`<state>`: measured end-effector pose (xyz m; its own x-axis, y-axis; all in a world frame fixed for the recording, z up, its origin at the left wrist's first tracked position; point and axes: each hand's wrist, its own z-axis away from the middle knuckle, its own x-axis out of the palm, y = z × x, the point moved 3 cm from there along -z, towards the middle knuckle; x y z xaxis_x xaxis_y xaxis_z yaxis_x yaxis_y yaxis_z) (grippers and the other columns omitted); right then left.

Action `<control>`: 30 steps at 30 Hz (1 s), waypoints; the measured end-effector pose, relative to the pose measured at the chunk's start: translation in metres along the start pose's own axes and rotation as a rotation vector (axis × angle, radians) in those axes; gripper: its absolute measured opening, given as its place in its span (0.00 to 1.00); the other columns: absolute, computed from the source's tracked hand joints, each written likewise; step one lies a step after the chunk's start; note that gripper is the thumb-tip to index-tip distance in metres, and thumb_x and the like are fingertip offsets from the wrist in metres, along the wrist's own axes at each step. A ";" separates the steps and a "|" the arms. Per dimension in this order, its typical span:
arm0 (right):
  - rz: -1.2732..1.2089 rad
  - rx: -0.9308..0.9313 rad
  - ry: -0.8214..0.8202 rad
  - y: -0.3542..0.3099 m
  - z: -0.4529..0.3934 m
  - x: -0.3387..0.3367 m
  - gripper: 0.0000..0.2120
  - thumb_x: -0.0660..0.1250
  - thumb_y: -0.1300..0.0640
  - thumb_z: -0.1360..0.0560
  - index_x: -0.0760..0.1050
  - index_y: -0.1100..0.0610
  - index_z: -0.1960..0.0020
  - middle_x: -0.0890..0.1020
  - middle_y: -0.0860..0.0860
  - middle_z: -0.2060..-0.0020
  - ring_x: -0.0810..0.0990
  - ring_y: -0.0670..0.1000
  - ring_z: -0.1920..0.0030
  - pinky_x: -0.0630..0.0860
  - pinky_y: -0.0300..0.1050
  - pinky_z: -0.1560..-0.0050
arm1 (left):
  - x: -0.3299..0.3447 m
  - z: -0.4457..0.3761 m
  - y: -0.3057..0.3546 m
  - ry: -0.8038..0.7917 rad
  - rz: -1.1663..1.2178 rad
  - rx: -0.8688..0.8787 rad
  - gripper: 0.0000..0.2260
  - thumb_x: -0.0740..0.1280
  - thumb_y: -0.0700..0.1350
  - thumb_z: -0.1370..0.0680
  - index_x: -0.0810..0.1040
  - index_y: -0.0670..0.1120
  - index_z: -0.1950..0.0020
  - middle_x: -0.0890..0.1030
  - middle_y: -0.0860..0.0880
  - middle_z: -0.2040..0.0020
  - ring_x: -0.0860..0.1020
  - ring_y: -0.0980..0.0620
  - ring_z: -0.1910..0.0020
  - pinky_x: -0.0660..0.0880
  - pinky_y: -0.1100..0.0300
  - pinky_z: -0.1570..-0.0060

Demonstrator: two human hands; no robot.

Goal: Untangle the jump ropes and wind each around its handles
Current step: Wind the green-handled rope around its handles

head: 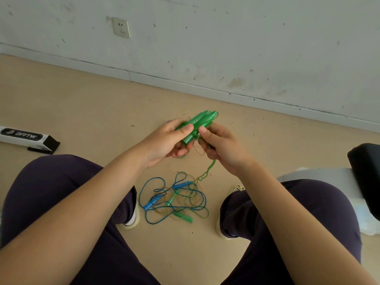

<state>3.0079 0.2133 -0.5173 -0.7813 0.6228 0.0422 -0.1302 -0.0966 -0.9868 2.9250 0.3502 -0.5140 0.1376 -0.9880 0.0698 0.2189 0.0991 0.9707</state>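
Between my two hands sit the green handles (200,124), my left hand (170,140) clamped round both, my right hand (220,146) pinching the green cord (207,171) beneath. Light, stiff plastic; the cord looks thin, limp, probably springy. Below lies the blue-and-green tangle (174,199).

I see both hands raised above the floor (82,103), between my knees. My left hand (171,140) grips a pair of green handles (200,123) held side by side, thumb across them; my right hand (221,145) pinches the green rope (207,171) just beside them, and that rope trails down to a tangled pile (174,199) of blue and green ropes with blue handles on the floor. A black-and-white box (26,138) lies well off to the left, near the wall (226,38).
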 end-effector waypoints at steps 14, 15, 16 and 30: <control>0.192 0.102 0.067 -0.006 -0.002 0.008 0.22 0.57 0.43 0.18 0.71 0.58 0.62 0.65 0.46 0.78 0.58 0.46 0.77 0.55 0.38 0.76 | 0.006 0.006 0.009 0.112 -0.180 0.178 0.09 0.65 0.43 0.18 0.70 0.40 0.42 0.73 0.43 0.66 0.67 0.58 0.78 0.63 0.67 0.78; 0.205 0.101 0.079 -0.006 -0.002 0.008 0.22 0.57 0.42 0.19 0.70 0.57 0.63 0.64 0.45 0.79 0.58 0.46 0.77 0.55 0.38 0.76 | 0.006 0.006 0.009 0.107 -0.174 0.179 0.09 0.64 0.43 0.18 0.70 0.40 0.42 0.73 0.43 0.66 0.67 0.58 0.78 0.63 0.67 0.78; 0.214 0.101 0.089 -0.007 -0.001 0.008 0.23 0.58 0.41 0.19 0.68 0.57 0.64 0.64 0.45 0.79 0.58 0.46 0.77 0.55 0.38 0.76 | 0.007 0.006 0.009 0.103 -0.162 0.176 0.10 0.64 0.44 0.18 0.71 0.40 0.41 0.73 0.44 0.67 0.67 0.58 0.78 0.63 0.67 0.78; 0.365 0.039 0.043 -0.014 0.008 0.002 0.14 0.63 0.58 0.19 0.72 0.59 0.63 0.71 0.41 0.81 0.67 0.40 0.79 0.62 0.31 0.75 | -0.016 -0.003 -0.007 0.087 -0.216 -0.078 0.06 0.64 0.48 0.18 0.71 0.48 0.43 0.73 0.46 0.66 0.62 0.55 0.78 0.57 0.64 0.78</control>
<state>3.0029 0.2095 -0.5022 -0.7544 0.5736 -0.3192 0.1288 -0.3475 -0.9288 2.9242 0.3658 -0.5225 0.1611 -0.9738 -0.1607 0.3256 -0.1013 0.9401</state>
